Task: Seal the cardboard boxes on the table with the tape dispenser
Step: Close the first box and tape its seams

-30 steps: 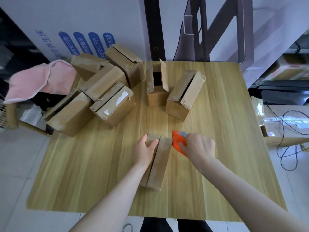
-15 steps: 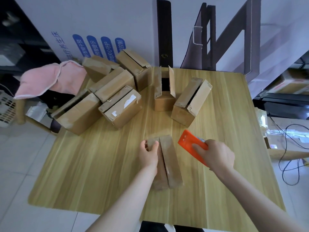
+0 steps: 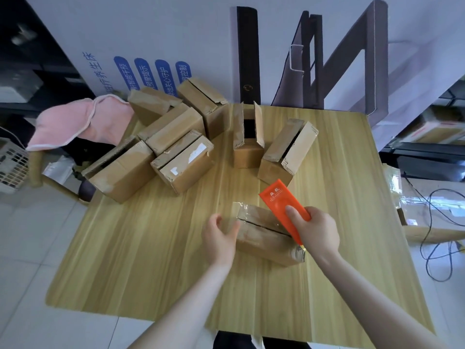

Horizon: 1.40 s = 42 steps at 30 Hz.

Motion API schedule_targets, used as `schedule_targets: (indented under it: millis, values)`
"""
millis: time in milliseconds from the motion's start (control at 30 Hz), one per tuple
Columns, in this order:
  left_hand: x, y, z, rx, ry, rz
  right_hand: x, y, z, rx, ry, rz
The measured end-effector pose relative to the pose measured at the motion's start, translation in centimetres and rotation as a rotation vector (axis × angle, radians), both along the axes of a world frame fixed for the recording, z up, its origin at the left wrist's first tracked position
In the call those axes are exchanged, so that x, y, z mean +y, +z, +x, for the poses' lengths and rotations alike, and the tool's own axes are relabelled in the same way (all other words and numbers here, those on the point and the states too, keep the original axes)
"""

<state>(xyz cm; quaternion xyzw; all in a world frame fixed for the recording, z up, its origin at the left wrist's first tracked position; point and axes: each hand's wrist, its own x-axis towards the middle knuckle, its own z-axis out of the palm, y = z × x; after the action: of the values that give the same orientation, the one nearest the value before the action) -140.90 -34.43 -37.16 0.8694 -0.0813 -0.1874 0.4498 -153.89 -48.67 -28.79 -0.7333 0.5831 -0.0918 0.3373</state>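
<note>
A small cardboard box (image 3: 264,236) lies on the wooden table (image 3: 151,248) in front of me, turned crosswise, its two top flaps closed with a dark seam between them. My left hand (image 3: 219,235) cups the box's left end, fingers curled against it. My right hand (image 3: 315,231) grips the orange tape dispenser (image 3: 281,202), which slants over the box's right end. Clear tape shows at the box's left far corner and at its right end.
Several more cardboard boxes (image 3: 183,159) crowd the table's far left. Two with open flaps (image 3: 247,137) (image 3: 286,149) stand at far centre. A pink cloth (image 3: 78,122) hangs off the left edge. Cables and boxes (image 3: 427,210) lie on the floor at right.
The box has been turned from lengthwise to crosswise. My left hand slid from its top to its left end. The dispenser moved from beside the box to over its right end.
</note>
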Motion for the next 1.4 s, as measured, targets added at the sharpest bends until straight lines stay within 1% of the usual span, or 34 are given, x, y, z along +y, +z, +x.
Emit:
schedule_targets:
  millis: [67, 100, 200, 267, 333, 367, 400, 500, 567, 667, 800, 867, 967, 1067, 1100, 1167, 1267, 1300, 1333, 1367, 1400]
  values:
    - [-0.9, 0.8, 1.8, -0.134, -0.140, -0.009, 0.1, -0.1, 0.3, 0.028, 0.023, -0.022]
    - [-1.6, 1.0, 2.8, -0.169, -0.219, 0.023, 0.3, -0.1, 0.4, 0.041, 0.031, -0.033]
    - [-3.6, 1.4, 4.7, -0.166, -0.436, 0.188, 0.9, -0.4, 0.4, 0.048, 0.045, -0.045]
    - [-4.3, 1.3, 5.4, -0.166, -0.481, 0.263, 1.0, -0.6, 0.3, 0.048, 0.045, -0.048]
    - [-4.4, 0.9, 5.8, -0.161, -0.488, 0.293, 0.9, -0.7, 0.3, 0.048, 0.035, -0.053]
    - [-4.4, 0.5, 6.0, -0.115, -0.498, 0.267, 0.8, -0.7, 0.2, 0.045, 0.030, -0.054]
    - [-4.4, 0.1, 6.1, -0.026, -0.495, 0.195, 0.7, -0.7, 0.2, 0.040, 0.026, -0.052]
    - [-4.6, -0.3, 5.4, 0.293, -0.375, -0.083, 0.4, -0.8, 0.1, 0.016, 0.020, -0.049]
    - [-4.6, -0.7, 4.3, 0.367, -0.283, -0.175, 0.1, -0.9, 0.0, -0.008, 0.016, -0.041]
    - [-4.5, -1.4, 3.3, 0.493, -0.187, -0.177, -0.3, -1.3, -0.7, -0.093, -0.002, 0.002]
    - [-4.6, -1.5, 3.8, 0.776, -0.127, -0.184, -0.9, -1.9, -1.6, -0.203, -0.049, 0.027]
    - [-4.7, -1.9, 3.9, 0.826, -0.091, -0.207, -0.9, -2.1, -1.6, -0.215, -0.057, 0.023]
    - [-4.7, -2.1, 4.3, 0.839, -0.060, -0.264, -0.8, -2.2, -1.7, -0.226, -0.058, 0.032]
    - [-5.0, -1.7, 5.0, 0.921, -0.088, -0.278, -0.8, -2.1, -2.0, -0.255, -0.088, 0.050]
    - [-5.1, -1.6, 4.9, 0.927, -0.120, -0.271, -0.8, -2.1, -2.1, -0.269, -0.098, 0.049]
    - [-5.0, -2.0, 4.3, 0.858, -0.148, -0.224, -0.7, -2.2, -2.1, -0.283, -0.100, 0.040]
    - [-4.5, -2.8, 3.7, 0.790, -0.053, -0.243, -0.1, -2.3, -2.1, -0.285, -0.095, 0.025]
    - [-4.6, -2.8, 3.8, 0.763, -0.058, -0.256, 0.0, -2.4, -2.1, -0.288, -0.099, 0.024]
    - [-4.7, -2.7, 4.1, 0.699, -0.089, -0.246, 0.1, -2.4, -2.1, -0.293, -0.106, 0.022]
    - [-5.0, -2.5, 4.4, 0.585, -0.137, -0.214, 0.1, -2.4, -2.3, -0.301, -0.113, 0.020]
    - [-5.3, -2.1, 4.7, 0.430, -0.198, -0.183, 0.0, -2.4, -2.4, -0.311, -0.118, 0.022]
